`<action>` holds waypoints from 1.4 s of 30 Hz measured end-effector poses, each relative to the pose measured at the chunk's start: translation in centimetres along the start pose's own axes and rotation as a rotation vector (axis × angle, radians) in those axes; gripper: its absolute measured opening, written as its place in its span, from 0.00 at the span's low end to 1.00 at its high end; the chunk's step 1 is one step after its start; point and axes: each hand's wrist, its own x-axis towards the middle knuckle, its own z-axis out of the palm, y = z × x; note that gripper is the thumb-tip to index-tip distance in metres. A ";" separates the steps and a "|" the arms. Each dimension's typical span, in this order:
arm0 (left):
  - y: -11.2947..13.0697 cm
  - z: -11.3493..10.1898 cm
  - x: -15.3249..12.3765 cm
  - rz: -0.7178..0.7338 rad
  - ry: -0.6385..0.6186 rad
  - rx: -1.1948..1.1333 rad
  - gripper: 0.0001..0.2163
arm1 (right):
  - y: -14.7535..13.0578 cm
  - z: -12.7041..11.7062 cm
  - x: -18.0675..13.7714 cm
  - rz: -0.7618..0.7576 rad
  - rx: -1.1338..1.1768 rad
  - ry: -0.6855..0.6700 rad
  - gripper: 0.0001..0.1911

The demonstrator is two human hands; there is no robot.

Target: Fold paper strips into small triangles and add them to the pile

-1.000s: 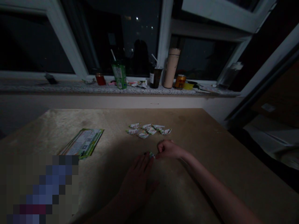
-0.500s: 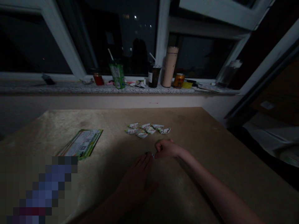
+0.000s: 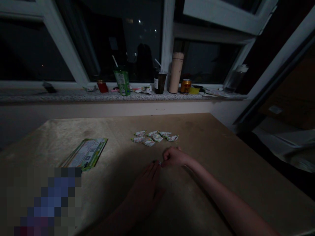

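My left hand (image 3: 145,188) lies flat on the brown table (image 3: 211,154), fingers stretched forward, fingertips pressing a small folded paper piece (image 3: 159,163). My right hand (image 3: 173,156) is curled, pinching the same piece from the right. Just beyond both hands lies a cluster of several small folded paper pieces (image 3: 154,138), white with green print.
A stack of green printed leaflets (image 3: 86,153) lies on the table's left. On the stone windowsill (image 3: 73,95) stand a green can with a straw (image 3: 122,82), a dark cup (image 3: 159,83), a tall beige flask (image 3: 176,72), a red jar (image 3: 101,86) and an orange can (image 3: 184,86). The room is dark.
Both hands stay at the same spot on the small piece; less of it shows between the fingers. The camera has shifted slightly.
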 end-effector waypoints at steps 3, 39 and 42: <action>0.3 -0.1 0.2 -0.010 0.000 0.021 0.28 | -0.4 -0.1 0.1 0.015 -0.006 -0.004 0.10; -0.9 0.0 -0.8 -0.032 0.081 0.191 0.30 | -0.3 0.2 -0.1 0.048 0.053 0.060 0.09; -0.8 0.2 -1.1 -0.035 0.116 0.233 0.30 | -0.2 0.3 -0.1 0.043 0.045 0.075 0.09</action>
